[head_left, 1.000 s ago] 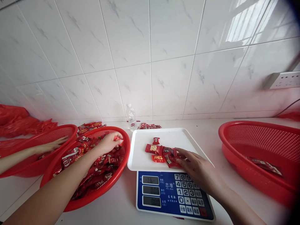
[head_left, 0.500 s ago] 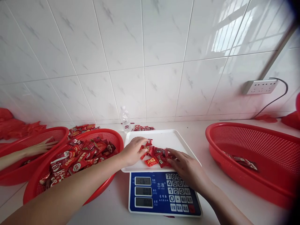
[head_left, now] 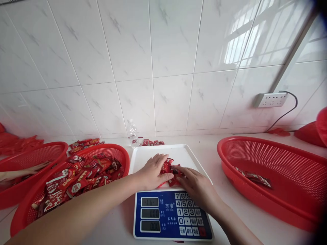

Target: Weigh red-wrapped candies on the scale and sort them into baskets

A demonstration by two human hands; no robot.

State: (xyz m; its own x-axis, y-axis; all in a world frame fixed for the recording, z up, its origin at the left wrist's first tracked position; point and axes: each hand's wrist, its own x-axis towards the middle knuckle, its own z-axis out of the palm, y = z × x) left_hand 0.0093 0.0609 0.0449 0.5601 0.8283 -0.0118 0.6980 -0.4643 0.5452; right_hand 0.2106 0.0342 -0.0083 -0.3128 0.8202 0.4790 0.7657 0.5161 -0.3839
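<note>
So the candies (head_left: 167,165) are bunched on the tray (head_left: 158,151) of the scale (head_left: 170,223), toward its near edge, with a hand at either side. To corral them well, I'd keep both hands low against the tray, close in evenly from the two sides and go easy on the downward push. A thin packet could slip under a palm otherwise.

Pose-wise, the left hand (head_left: 153,172) is open, fingers reaching up and away, thumb spread toward the middle, kind of a wall beside the pile. The right hand (head_left: 196,185) isn't closed either: fingers loosely bent, tips touching packets. Can't see either one really gripping anything. Both forearms angle in from the near side of the scale.

Left of the scale there's a basket (head_left: 125,154) loaded with more candies, right of it another basket (head_left: 281,153) with a few packets, and behind it a clear bottle (head_left: 133,134).
</note>
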